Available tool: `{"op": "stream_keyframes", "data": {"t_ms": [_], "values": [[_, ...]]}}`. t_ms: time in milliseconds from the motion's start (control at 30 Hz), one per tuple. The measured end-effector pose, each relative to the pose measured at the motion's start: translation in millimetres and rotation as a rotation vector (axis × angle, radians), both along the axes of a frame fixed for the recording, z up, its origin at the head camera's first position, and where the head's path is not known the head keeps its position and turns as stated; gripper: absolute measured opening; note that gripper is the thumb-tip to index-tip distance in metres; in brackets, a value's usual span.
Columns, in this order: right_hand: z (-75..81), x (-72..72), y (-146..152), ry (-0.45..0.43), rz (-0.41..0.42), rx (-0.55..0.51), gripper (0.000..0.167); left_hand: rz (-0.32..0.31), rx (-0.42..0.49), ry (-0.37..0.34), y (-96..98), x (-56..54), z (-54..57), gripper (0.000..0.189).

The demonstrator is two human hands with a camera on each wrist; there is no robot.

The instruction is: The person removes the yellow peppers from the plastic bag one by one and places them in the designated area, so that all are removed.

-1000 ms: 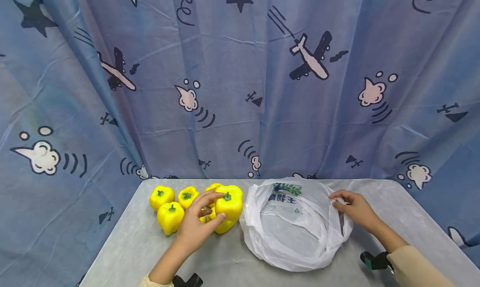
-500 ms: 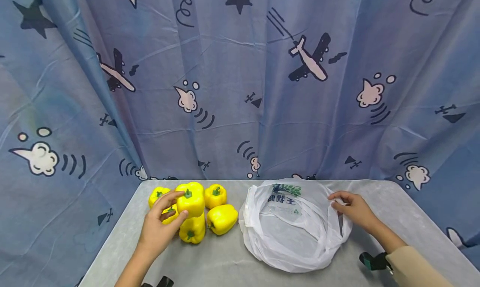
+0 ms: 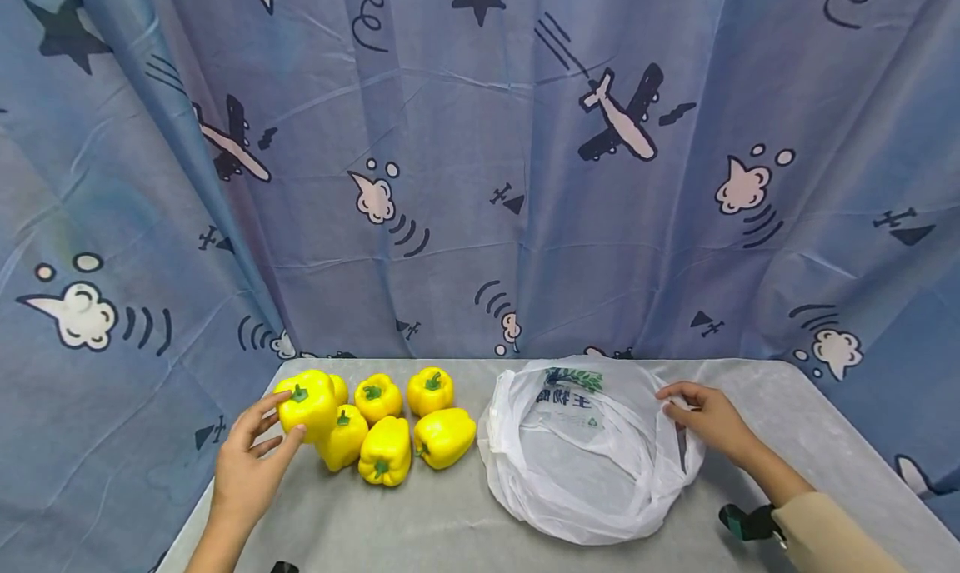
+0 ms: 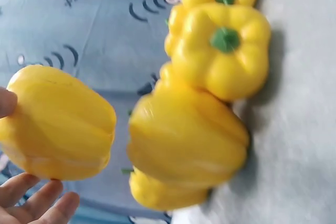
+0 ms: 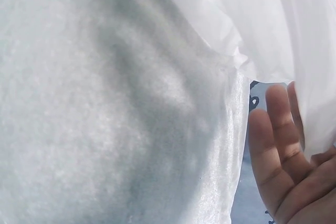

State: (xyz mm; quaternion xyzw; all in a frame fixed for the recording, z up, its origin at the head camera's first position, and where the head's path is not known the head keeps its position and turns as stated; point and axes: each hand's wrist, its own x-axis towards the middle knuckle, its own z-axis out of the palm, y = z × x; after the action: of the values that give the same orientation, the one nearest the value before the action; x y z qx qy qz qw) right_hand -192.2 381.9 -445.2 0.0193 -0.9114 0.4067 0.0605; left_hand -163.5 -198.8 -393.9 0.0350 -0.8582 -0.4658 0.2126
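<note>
My left hand [image 3: 251, 465] grips a yellow bell pepper [image 3: 309, 406] between thumb and fingers, held up at the left end of a group of peppers. In the left wrist view the same held bell pepper [image 4: 60, 124] hangs apart from the others. Several more yellow bell peppers stand in two loose rows, among them one lying on its side [image 3: 446, 437] and one at the front [image 3: 386, 451]. A white plastic bag [image 3: 517, 481] sits with its mouth spread wide. At its right rim my right hand [image 3: 708, 419] pinches the plastic between thumb and fingers.
A grey cloth-covered table [image 3: 450, 523] carries everything. Behind it hangs a blue curtain [image 3: 465, 290] printed with planes and stars. A dark wrist-camera mount [image 3: 750, 521] sits under the right wrist.
My left hand has carried the bell pepper leftward, from beside the bag across the group to its left end. My right hand and the bag have stayed in place.
</note>
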Motion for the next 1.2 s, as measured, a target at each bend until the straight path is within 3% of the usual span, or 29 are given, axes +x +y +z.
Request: {"op": "stream_keyframes", "data": {"t_ms": [400, 933, 1200], "values": [[-4.6, -0.3, 1.4, 0.005, 0.005, 0.009, 0.027, 0.121, 0.058, -0.058, -30.1, -5.5, -26.1, 0.045], [-6.2, -2.4, 0.8, 0.002, 0.006, 0.01, 0.027, 0.067, 0.047, -0.13, -43.7, -12.2, -51.6, 0.045], [-7.0, -3.9, 1.9, 0.019, 0.01, 0.027, 0.026, 0.012, 0.044, -0.124, -49.5, -14.3, -61.7, 0.042]]}}
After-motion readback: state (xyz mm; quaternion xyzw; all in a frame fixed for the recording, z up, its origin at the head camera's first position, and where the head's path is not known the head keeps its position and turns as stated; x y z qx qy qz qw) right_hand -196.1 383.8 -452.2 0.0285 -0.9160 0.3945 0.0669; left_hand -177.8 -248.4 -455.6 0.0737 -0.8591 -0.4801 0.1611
